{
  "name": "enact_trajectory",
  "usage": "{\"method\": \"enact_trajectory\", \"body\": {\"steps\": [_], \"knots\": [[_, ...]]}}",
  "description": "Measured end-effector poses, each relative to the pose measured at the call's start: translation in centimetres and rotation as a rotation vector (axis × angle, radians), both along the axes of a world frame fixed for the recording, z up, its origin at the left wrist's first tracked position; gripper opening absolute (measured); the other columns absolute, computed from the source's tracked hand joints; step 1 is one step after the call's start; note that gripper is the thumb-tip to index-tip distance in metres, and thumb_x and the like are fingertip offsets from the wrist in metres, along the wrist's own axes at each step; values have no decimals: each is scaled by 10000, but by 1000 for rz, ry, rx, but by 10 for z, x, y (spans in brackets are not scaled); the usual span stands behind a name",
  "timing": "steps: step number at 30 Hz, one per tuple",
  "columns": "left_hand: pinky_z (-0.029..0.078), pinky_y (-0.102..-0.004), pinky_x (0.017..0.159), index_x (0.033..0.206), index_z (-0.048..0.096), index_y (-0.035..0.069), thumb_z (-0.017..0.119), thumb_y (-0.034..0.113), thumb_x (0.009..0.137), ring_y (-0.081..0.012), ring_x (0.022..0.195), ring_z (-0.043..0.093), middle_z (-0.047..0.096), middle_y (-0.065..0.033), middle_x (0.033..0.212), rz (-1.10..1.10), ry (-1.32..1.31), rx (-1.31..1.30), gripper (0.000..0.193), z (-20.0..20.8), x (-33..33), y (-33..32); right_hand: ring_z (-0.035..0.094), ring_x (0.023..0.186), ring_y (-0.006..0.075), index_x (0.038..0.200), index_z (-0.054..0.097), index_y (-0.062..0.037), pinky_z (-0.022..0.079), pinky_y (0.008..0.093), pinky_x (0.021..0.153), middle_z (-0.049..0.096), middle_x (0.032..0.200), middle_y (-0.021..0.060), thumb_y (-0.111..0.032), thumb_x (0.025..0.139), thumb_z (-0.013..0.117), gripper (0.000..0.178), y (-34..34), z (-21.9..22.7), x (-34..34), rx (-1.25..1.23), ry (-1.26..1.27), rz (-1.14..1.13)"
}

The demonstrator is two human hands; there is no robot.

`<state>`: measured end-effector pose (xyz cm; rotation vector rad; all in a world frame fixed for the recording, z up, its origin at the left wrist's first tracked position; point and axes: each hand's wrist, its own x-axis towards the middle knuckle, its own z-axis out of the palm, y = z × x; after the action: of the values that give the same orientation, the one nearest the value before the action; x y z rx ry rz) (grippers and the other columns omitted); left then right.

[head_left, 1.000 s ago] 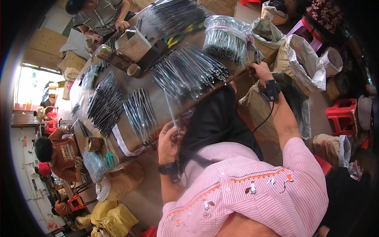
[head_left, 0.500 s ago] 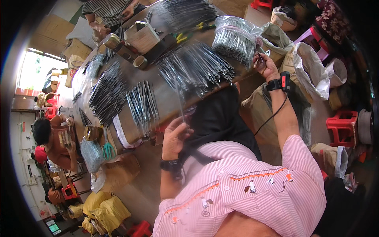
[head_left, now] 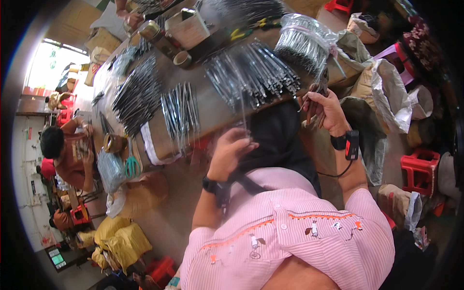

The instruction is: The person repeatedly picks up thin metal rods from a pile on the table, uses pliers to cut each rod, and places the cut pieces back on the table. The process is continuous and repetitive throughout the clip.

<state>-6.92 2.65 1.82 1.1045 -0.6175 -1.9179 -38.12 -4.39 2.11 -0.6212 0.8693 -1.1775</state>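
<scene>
My left hand point(head_left: 227, 155) is just off the table's front edge, fingers pinched on a thin metal strip point(head_left: 244, 115) that points up and is smeared by motion. My right hand point(head_left: 330, 112) is wrapped round a pair of pliers point(head_left: 320, 86), jaws upward, beside the right end of the table. Between the hands, a fanned row of metal strips point(head_left: 256, 72) lies with its ends toward me. Beyond my right hand stands a thick bundle of strips point(head_left: 304, 46) in clear plastic. A smaller group of strips point(head_left: 180, 113) lies farther left.
A dark heap of strips point(head_left: 137, 94) covers the table's left part. Behind are a box point(head_left: 187, 30), a tape roll point(head_left: 182, 59) and yellow-handled pliers point(head_left: 239, 34). Teal scissors point(head_left: 132, 166) hang at the left edge. Sacks point(head_left: 377, 89) and a red stool point(head_left: 419, 171) stand right. A co-worker point(head_left: 72, 154) sits left.
My right hand has come down toward me from beside the plastic-wrapped bundle, and the pliers now show plainly. The left hand has moved slightly up and right with the strip. The view has shifted somewhat.
</scene>
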Motion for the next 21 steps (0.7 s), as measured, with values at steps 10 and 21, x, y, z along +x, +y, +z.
{"method": "enact_trajectory", "body": {"steps": [10,21], "knots": [[563,-297,714,927,595,14,682,-15,791,-166,784,643,635,-71,866,-30,4,-233,164,14,-29,-12,643,676,133,944,577,-19,519,244,564,660,801,73,-36,845,663,133,35,32,82,-215,199,-11],[551,-258,655,919,582,-19,690,-14,796,-160,730,665,661,-89,798,8,-88,-266,164,11,-23,-19,619,650,112,1024,575,9,494,229,547,646,791,57,-45,844,667,209,43,16,107,-237,295,-94]]}}
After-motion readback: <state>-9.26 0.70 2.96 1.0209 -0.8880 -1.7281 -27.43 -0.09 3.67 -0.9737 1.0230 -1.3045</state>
